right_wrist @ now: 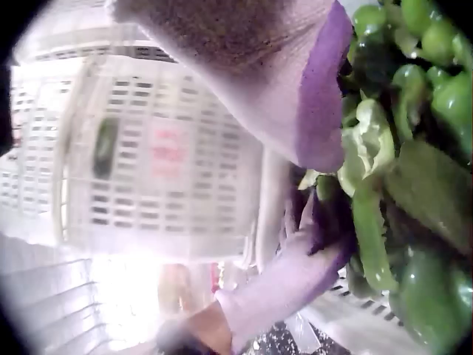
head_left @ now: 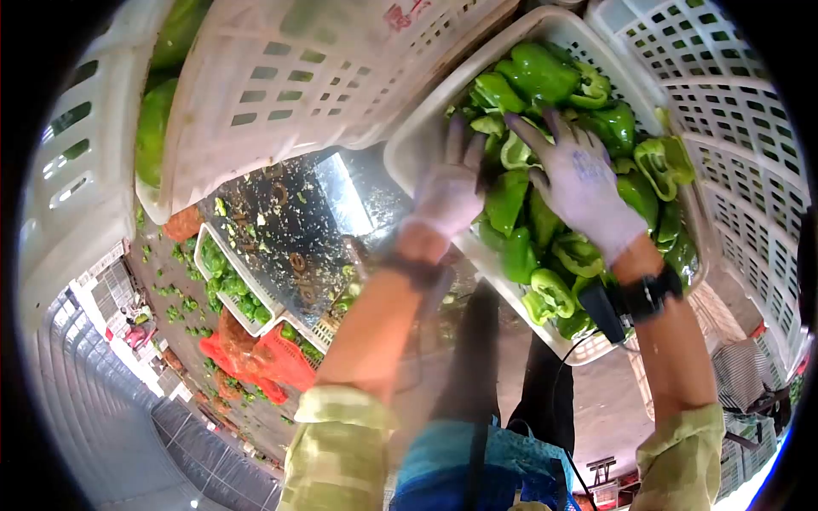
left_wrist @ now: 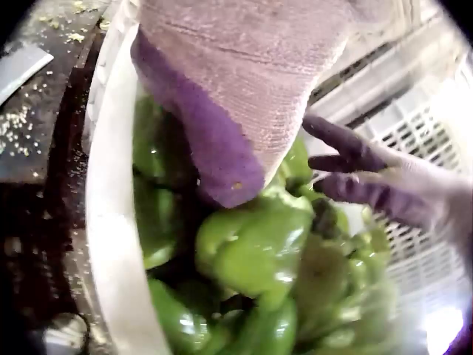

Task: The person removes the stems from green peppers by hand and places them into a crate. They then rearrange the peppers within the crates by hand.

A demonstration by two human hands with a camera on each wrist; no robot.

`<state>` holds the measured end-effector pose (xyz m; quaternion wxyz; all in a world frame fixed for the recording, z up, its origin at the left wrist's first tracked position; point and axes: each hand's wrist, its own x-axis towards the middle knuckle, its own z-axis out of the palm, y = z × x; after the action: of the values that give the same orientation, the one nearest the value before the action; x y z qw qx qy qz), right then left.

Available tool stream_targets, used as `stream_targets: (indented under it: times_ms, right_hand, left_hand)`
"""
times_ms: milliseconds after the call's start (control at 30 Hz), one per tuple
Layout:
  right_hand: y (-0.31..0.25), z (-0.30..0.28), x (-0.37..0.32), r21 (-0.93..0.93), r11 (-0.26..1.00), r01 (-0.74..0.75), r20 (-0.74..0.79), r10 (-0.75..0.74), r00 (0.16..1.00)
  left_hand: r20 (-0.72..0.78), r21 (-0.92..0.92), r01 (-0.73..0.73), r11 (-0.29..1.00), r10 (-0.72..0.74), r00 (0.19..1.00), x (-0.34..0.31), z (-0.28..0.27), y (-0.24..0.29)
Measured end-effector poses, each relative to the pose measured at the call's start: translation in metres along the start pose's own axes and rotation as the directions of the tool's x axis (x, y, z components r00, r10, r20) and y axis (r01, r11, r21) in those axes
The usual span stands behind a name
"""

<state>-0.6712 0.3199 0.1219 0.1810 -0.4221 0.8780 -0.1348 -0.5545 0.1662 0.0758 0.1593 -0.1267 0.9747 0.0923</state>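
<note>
Both hands wear white gloves with purple fingers and palms, over a white crate [head_left: 409,149] of green bell peppers [head_left: 537,72], several cut open with pale insides. My left hand [head_left: 452,192], blurred in the head view, reaches inside the crate's left wall with fingers extended against the peppers. My right hand [head_left: 584,187] lies over the middle of the pile, fingers spread and pointing away from me. In the left wrist view a whole pepper [left_wrist: 255,240] sits just below the left glove's purple edge. A cut pepper half [right_wrist: 367,140] shows beside the right glove in the right wrist view.
Tall white slotted crates stand left [head_left: 281,85] and right [head_left: 724,102] of the pepper crate. A dark surface [head_left: 290,230] strewn with seeds and scraps lies to the left. Beyond it are a crate of peppers [head_left: 230,281], a red mesh sack [head_left: 264,358] and peppers on the floor.
</note>
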Motion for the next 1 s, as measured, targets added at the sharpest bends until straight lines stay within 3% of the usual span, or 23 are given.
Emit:
stream_targets:
  times_ms: [33,67,133,167,200,233,300,333,433,500,567,600,667,767,800,867,900,933,967,1000]
  right_hand:
    - [-0.004,-0.018,-0.019,0.048,0.999,-0.004,-0.045,0.007,0.999]
    - [-0.004,-0.027,-0.040,0.106,0.994,-0.033,-0.038,0.038,0.999]
    - [0.003,-0.043,-0.085,0.213,0.972,-0.100,-0.010,0.104,0.994]
    - [0.002,-0.055,-0.104,0.203,0.958,-0.204,0.103,0.186,0.977]
    - [0.002,-0.060,-0.127,0.191,0.946,-0.262,0.147,0.236,0.961]
    - [0.004,-0.061,-0.144,0.185,0.932,-0.312,0.171,0.282,0.944]
    - [0.004,-0.051,-0.177,0.057,0.959,-0.277,0.212,0.260,0.942]
    - [0.007,-0.041,-0.188,-0.002,0.968,-0.250,0.235,0.243,0.941]
    - [0.028,-0.001,-0.201,0.094,0.936,-0.339,0.234,0.310,0.921]
    - [0.034,-0.002,-0.193,0.129,0.938,-0.322,0.180,0.297,0.938]
    - [0.035,-0.017,-0.187,0.311,0.885,-0.347,0.144,0.317,0.938]
    - [0.037,-0.025,-0.188,0.359,0.860,-0.364,0.157,0.329,0.931]
    - [0.037,-0.053,-0.187,0.490,0.763,-0.422,0.242,0.346,0.906]
    - [0.016,-0.075,-0.174,0.746,0.564,-0.354,0.165,0.359,0.919]
    - [0.003,-0.079,-0.157,0.684,0.711,-0.164,-0.034,0.255,0.966]
    - [-0.019,-0.066,-0.117,0.471,0.882,0.025,-0.274,0.120,0.954]
    - [-0.019,-0.053,-0.100,0.319,0.945,0.072,-0.248,0.010,0.969]
    - [-0.024,-0.039,-0.081,0.170,0.984,0.048,-0.121,-0.028,0.992]
    - [-0.019,-0.006,-0.076,0.034,0.998,0.053,-0.049,-0.051,0.997]
    - [-0.020,0.012,-0.076,0.016,0.997,0.077,0.046,-0.078,0.996]
  left_hand:
    - [0.036,-0.089,0.011,0.996,-0.008,0.999,-0.004,-0.008,0.001]
    - [-0.180,-0.183,0.033,0.982,-0.067,0.981,-0.016,-0.010,0.007]
    - [0.047,-0.398,0.134,0.907,-0.126,0.991,-0.034,-0.033,0.029]
    - [0.175,-0.500,0.200,0.843,-0.128,0.976,-0.040,-0.037,0.044]
    - [0.212,-0.360,0.207,0.910,-0.136,0.968,-0.042,-0.024,0.056]
    - [0.253,-0.405,0.287,0.868,-0.195,0.948,-0.035,-0.008,0.060]
    - [0.338,-0.463,0.429,0.775,-0.293,0.894,-0.011,0.015,0.063]
    - [0.374,-0.407,0.428,0.807,-0.281,0.884,-0.001,0.021,0.062]
    - [0.474,-0.430,0.532,0.730,-0.320,0.821,0.003,0.005,0.062]
    - [0.320,-0.501,0.465,0.729,-0.344,0.883,-0.021,0.002,0.062]
    - [0.178,-0.476,0.373,0.796,-0.328,0.928,-0.043,-0.017,0.064]
    - [0.015,-0.526,0.245,0.814,-0.279,0.960,-0.055,-0.022,0.057]
    - [-0.304,-0.579,-0.031,0.815,-0.181,0.935,-0.071,-0.025,0.044]
    - [-0.275,-0.226,0.164,0.960,-0.225,0.935,-0.056,-0.038,0.020]
    - [-0.119,-0.162,0.263,0.951,-0.284,0.952,-0.039,-0.043,0.018]
    - [-0.101,0.151,0.174,0.973,-0.160,0.982,-0.021,-0.010,-0.005]
    - [-0.073,0.302,0.121,0.945,-0.104,0.992,-0.018,0.002,-0.012]
    - [-0.057,0.379,0.118,0.918,-0.104,0.993,-0.018,0.005,-0.013]
    - [-0.032,0.237,0.110,0.965,-0.105,0.994,-0.023,0.001,-0.013]
    - [-0.011,0.097,0.104,0.990,-0.103,0.995,-0.026,-0.009,-0.013]
